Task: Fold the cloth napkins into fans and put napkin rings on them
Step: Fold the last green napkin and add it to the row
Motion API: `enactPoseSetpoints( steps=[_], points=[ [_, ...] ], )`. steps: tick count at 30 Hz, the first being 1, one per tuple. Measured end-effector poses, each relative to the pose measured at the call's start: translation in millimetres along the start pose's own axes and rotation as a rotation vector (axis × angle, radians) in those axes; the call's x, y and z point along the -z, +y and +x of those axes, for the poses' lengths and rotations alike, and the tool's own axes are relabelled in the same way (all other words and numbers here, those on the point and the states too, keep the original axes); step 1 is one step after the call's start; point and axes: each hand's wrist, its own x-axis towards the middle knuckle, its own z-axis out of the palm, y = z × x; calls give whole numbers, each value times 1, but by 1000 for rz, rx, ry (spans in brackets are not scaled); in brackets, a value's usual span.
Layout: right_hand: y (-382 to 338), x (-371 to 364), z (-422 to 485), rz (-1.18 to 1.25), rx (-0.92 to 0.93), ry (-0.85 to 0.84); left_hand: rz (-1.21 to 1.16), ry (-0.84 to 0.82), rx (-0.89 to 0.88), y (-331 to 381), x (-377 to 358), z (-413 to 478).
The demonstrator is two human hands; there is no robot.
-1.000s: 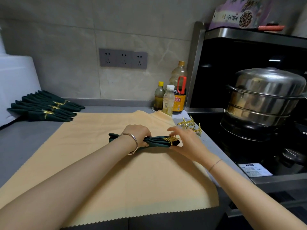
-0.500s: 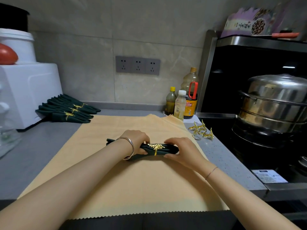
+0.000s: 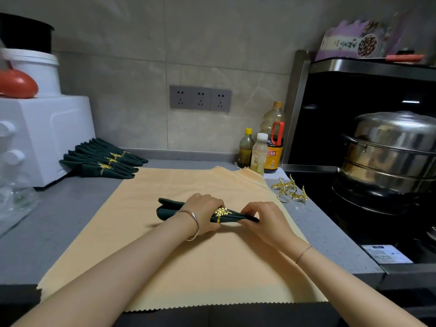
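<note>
1. Whereas the ring (image 3: 221, 213) sat at the right tip of the napkin (image 3: 168, 210) a second ago, it now rides near the middle, touching the left hand.
2. Left hand (image 3: 203, 214): fingers curled round the pleated bundle just left of the ring, clamping the folds together.
3. Right hand (image 3: 264, 220): fingertips pinch the napkin's right end, which pokes out dark and narrow. A second ago they were on the ring; now they are on cloth.
4. Napkin lies lengthwise left to right on the yellow mat (image 3: 212, 267), mid-counter. Its left end shows loose rounded folds beyond the left hand.
5. Judgement: the ring looks seated, so threading is done for this one. Probably left to do: spread the ends into a fan and set it aside.
6. Finished napkins (image 3: 103, 160), at least three and each ringed, lie in a row at the back left of the counter (image 3: 59, 220).
7. Spare rings (image 3: 289, 190) sit in a small heap just off the mat's right edge, so more napkins seem due. No unfolded ones in view.
</note>
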Motion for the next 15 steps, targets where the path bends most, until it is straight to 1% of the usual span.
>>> enactPoseSetpoints(
  steps=[3, 7, 10, 13, 15],
  points=[
    [-3, 0, 3, 29, -35, -23, 60, 3, 2, -8, 3, 0],
    [-7, -8, 10, 36, -56, -128, 69, -63, 7, -18, -1, -5],
    [-6, -13, 12, 45, -55, -184, 106, -82, 11, -40, 5, -15],
    [-10, -22, 15, 140, -51, -255, 124, -60, 47, -66, 16, -30],
    [-20, -33, 21, 193, -26, -265, 114, -29, 80, -84, 22, -41]
  ],
)
